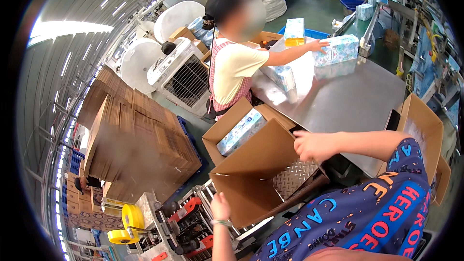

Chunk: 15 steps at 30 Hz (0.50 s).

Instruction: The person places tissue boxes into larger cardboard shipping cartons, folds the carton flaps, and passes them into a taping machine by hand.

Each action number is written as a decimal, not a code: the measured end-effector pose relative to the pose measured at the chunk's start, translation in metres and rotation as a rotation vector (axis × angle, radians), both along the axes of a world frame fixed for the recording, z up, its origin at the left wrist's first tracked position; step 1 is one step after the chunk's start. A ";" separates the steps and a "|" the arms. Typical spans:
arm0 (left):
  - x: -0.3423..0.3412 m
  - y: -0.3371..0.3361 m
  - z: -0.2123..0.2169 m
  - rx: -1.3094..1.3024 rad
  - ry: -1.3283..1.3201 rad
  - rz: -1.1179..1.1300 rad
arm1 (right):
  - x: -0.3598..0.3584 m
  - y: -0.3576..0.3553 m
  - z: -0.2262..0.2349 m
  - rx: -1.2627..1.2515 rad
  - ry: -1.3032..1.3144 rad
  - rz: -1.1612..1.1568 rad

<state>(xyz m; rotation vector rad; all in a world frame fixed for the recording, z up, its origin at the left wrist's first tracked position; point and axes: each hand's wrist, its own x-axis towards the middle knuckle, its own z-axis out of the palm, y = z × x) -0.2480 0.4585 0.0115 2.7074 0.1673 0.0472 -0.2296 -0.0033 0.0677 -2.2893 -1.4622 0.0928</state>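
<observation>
A brown cardboard box [251,195] stands open in front of me, its walls squared up, and diamond-patterned metal plate shows through it. My left hand [221,209] is closed at the box's left edge; its fingertips are partly hidden. At the box's upper right corner my right hand [315,146] has its fingers curled over the edge. Just beyond stands a second open carton [212,141], with a blue-and-white floral pack [241,132] inside it.
A co-worker [237,67] reaches across a metal table [353,92] to a floral pack [337,50]. Flattened cartons [140,140] are stacked at left. A tape machine [179,227] with yellow tape rolls [133,216] is at lower left. Another open carton [423,121] stands at right.
</observation>
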 end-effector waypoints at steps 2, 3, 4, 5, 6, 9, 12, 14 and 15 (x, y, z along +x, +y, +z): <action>-0.007 -0.074 0.002 -0.056 -0.097 -0.075 | -0.004 0.015 0.006 -0.325 -0.045 0.098; -0.011 -0.105 0.003 -0.086 -0.174 -0.133 | -0.002 0.025 -0.003 -0.423 0.018 0.136; -0.011 -0.136 0.010 -0.248 0.194 -0.150 | -0.003 0.029 -0.018 -0.516 0.046 0.145; -0.011 -0.160 0.012 -0.400 0.564 -0.159 | -0.003 0.031 -0.044 -0.569 0.062 0.172; -0.013 -0.159 -0.026 -0.371 0.548 -0.397 | -0.001 0.038 -0.066 -0.532 0.108 0.222; -0.022 -0.168 -0.091 -0.117 0.211 -0.923 | 0.015 0.016 -0.155 -0.626 0.200 0.353; -0.035 -0.186 -0.077 0.346 0.204 -1.079 | 0.029 -0.026 -0.212 -0.988 0.003 0.368; -0.047 -0.187 -0.081 0.564 0.338 -1.022 | 0.043 0.021 -0.183 -0.549 0.408 0.435; -0.053 -0.185 -0.086 0.688 0.382 -0.960 | 0.044 0.035 -0.136 -0.152 0.180 0.379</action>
